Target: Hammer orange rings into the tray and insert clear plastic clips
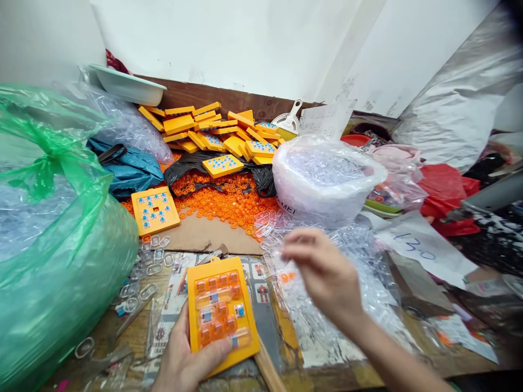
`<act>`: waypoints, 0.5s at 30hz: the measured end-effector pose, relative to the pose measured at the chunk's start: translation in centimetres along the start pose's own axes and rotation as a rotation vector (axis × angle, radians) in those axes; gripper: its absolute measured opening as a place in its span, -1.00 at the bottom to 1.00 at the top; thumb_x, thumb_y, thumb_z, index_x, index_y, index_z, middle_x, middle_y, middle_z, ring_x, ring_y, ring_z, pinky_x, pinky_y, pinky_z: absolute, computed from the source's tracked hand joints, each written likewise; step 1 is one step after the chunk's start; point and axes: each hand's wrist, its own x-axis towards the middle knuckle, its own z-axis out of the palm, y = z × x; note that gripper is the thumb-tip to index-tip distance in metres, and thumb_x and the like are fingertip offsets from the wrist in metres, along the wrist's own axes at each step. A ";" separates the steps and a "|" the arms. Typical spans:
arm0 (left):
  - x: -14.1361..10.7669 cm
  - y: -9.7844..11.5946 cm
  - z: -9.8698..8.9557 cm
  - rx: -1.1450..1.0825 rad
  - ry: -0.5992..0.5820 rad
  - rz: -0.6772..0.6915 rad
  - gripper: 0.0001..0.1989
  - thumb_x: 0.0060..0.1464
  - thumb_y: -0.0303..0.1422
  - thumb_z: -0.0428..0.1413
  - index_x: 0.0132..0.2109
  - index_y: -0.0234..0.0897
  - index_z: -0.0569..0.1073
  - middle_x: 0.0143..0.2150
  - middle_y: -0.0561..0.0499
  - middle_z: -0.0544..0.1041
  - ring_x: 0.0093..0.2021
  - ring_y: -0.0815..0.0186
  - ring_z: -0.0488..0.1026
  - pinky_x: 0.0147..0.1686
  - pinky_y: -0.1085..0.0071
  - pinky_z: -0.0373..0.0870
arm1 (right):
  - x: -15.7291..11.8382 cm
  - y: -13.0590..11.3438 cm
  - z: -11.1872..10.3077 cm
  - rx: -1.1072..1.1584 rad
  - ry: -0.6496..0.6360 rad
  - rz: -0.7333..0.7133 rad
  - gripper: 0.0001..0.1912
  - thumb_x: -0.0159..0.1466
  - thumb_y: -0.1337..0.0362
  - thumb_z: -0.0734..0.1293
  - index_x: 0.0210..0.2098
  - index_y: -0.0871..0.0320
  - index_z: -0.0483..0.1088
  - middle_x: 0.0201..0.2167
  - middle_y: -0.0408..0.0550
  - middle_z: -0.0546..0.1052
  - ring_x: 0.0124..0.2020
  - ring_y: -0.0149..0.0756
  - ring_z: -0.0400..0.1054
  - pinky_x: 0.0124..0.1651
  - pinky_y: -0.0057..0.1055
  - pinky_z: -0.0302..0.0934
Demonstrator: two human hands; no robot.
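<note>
My left hand (pixel 196 354) grips a yellow plastic board (pixel 223 326) by its lower left part, the thumb across its front. Orange pieces, clear oval covers and small blue-and-white parts sit in the board's recess. To the right of the board, my right hand (pixel 322 272) is raised over a heap of clear plastic pieces (pixel 351 256); its fingers are bent together and blurred, and what they hold is too small to make out. A wooden handle (pixel 267 365) shows under the board's lower right edge.
A green bag (pixel 73 261) bulges at the left. Orange rings (pixel 224 201) and stacked yellow boards (pixel 216 130) lie behind. A white bag-lined tub (pixel 327 185) stands back right. Another yellow board (pixel 155 211) rests back left, near loose clear pieces.
</note>
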 end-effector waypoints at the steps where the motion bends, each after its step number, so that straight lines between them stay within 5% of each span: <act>1: 0.0 0.0 0.0 0.012 -0.001 0.008 -0.28 -0.28 -0.25 0.35 0.04 -0.36 0.27 -0.07 -0.23 0.60 -0.10 -0.01 0.55 -0.09 0.22 0.47 | -1.9 -1.1 0.8 0.054 -0.071 -0.008 -0.70 0.16 0.52 0.23 -0.42 0.07 0.54 -0.38 -0.12 0.54 -0.32 -0.39 0.49 -0.29 -0.49 0.40; 8: -0.1 -0.2 0.2 -0.061 -0.014 -0.009 -0.09 -0.27 -0.29 0.35 0.21 -0.40 0.13 -0.07 -0.26 0.60 -0.11 -0.05 0.55 -0.08 0.17 0.47 | -9.0 -2.2 3.6 0.142 -0.196 0.242 -0.74 0.23 0.50 0.27 -0.21 0.15 0.55 -0.19 0.05 0.58 -0.16 -0.33 0.52 -0.12 -0.49 0.42; 15: 0.0 -0.5 0.1 -0.041 0.020 0.022 -0.12 -0.30 -0.31 0.38 0.18 -0.40 0.21 -0.14 -0.20 0.62 -0.16 0.01 0.57 -0.15 0.27 0.51 | -12.7 -2.3 3.2 0.115 -0.259 0.184 -0.54 0.23 0.52 0.25 0.09 0.10 0.41 0.00 0.03 0.54 0.02 -0.33 0.44 0.07 -0.50 0.31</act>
